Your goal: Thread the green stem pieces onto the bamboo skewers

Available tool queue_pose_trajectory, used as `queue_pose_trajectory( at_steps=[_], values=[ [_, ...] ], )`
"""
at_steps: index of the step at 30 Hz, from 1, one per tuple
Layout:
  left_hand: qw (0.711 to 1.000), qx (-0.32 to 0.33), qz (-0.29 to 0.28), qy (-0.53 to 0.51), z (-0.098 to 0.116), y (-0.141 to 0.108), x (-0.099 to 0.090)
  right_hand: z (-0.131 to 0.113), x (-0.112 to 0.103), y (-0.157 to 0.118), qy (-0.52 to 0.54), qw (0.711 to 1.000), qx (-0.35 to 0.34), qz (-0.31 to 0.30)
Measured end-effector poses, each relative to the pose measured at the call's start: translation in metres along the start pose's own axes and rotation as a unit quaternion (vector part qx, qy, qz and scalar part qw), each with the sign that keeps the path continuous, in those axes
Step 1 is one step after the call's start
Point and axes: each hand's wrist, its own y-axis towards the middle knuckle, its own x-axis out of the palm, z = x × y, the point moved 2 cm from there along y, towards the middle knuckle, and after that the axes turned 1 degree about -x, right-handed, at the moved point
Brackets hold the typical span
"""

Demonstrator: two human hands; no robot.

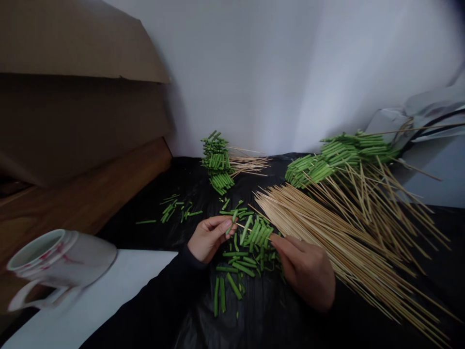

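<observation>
Between thumb and fingers, my left hand (211, 236) pinches a short cut green bean piece (234, 219) at the tip of a wooden skewer. My right hand (307, 266) is closed around that skewer near its other part, and several bean pieces (258, 232) are threaded crosswise on it. Most of the skewer's length is hidden by my right hand. Below and between the hands, loose bean pieces (232, 285) lie scattered on a black plastic sheet (196, 320).
Bare skewers (327, 228) lie in a large bundle on the right. Behind them is a heap of filled bean skewers (341, 155), with a smaller stack (218, 162) at the back middle. A mug (69, 257) stands left on a white surface (134, 271), before a cardboard box (80, 106).
</observation>
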Motion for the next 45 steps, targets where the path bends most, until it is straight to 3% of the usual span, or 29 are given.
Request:
queue_pose_trajectory(
  at_steps=[17,22,37,45],
  values=[
    [1.000,-0.002,0.015,0.016,-0.003,0.001,-0.001,-0.001,0.005,-0.005,0.017,0.999,0.023,-0.018],
    [1.000,-0.026,-0.001,-0.004,-0.008,0.000,0.002,0.000,0.007,-0.006,0.031,0.999,0.029,-0.018],
    [0.999,-0.011,-0.046,0.017,-0.010,-0.001,0.004,-0.002,0.011,-0.009,0.062,0.997,0.037,-0.032],
    [0.999,-0.031,-0.015,-0.003,-0.015,0.000,0.004,-0.003,0.014,-0.008,0.068,0.996,0.047,-0.040]
  ],
)
